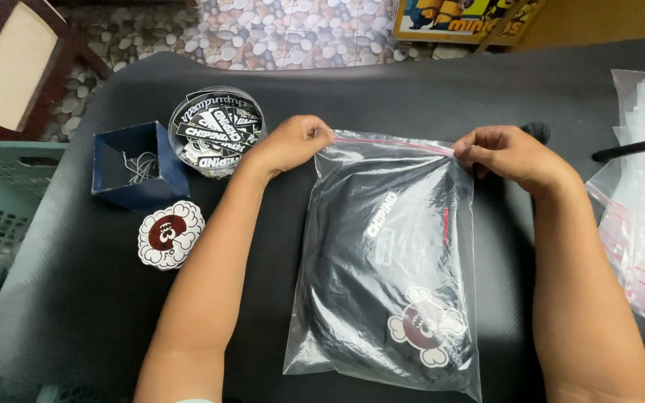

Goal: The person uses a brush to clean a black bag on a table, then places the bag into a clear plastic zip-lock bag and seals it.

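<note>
Both hands grip the top edge of a clear zip bag [393,261]: left hand [289,142] pinches the left corner of the red seal strip, right hand [505,153] pinches the right corner, fingers curled shut on the plastic. Bag lies flat on the black mat [98,298], between the forearms, holding a folded black garment [390,291] with a round cartoon print near its lower end. Left of the left hand: round tin of stickers [216,130], then a blue open box [137,166]; a cloud-shaped sticker [170,234] lies just beside the left forearm. Right of the right hand: stack of empty zip bags [643,216], a black rod [636,146] lying across them.
</note>
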